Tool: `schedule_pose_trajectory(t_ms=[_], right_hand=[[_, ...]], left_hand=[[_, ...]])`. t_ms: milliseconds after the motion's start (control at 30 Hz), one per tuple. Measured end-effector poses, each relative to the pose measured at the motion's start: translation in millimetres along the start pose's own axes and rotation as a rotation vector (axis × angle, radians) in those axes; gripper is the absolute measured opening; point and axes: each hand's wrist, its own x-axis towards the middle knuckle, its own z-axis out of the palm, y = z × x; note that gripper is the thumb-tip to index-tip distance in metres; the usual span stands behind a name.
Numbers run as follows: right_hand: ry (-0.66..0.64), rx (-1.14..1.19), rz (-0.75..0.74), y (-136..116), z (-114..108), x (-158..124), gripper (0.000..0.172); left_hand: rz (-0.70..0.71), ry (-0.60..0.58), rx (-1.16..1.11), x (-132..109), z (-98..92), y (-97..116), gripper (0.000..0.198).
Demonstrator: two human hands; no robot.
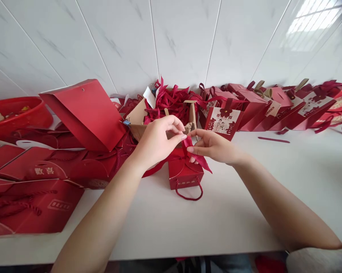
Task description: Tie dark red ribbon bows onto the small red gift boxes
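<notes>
A small red gift box (pixel 185 175) stands on the white table, its twisted cord handle (pixel 189 198) hanging over the front side. Red ribbon (pixel 204 163) rises from its top, with one tail pointing right and another stretching left along the table. My left hand (pixel 165 136) is above the box, thumb and forefinger pinched at the upper part of the ribbon. My right hand (pixel 212 147) grips the ribbon between thumb and fingers, just right of the box's middle. The two hands' fingertips nearly meet. My fingers partly cover the ribbon's loop.
Behind the hands, a cardboard box (pixel 136 129) holds a heap of red ribbons (pixel 173 100). Red gift boxes (pixel 59 204) crowd the left, near a red basin (pixel 19 113). Tagged gift boxes (pixel 247 106) line the tiled wall at right. A ribbon strip (pixel 273 140) lies before them.
</notes>
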Motion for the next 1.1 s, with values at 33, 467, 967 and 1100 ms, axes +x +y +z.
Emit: schedule_pose_trajectory(t_ms=[33, 467, 967, 1100], right_hand=[[-0.010, 0.011, 0.004, 1, 1, 1, 0.033], [0.110, -0.028, -0.057, 2, 11, 1, 0.028], [0.110, 0.096, 0.028, 0, 17, 0, 0.026], [0.260, -0.078, 0.009, 2, 27, 2, 0.019]], left_hand=[[0.011, -0.001, -0.003, 0, -0.3, 0, 0.006], [-0.439, -0.574, 0.315, 14, -26.7, -43, 0.053], [-0.422, -0.647, 0.086, 13, -29.7, -38, 0.039], [-0.390, -0.689, -0.120, 8, -35.7, -14, 0.029]])
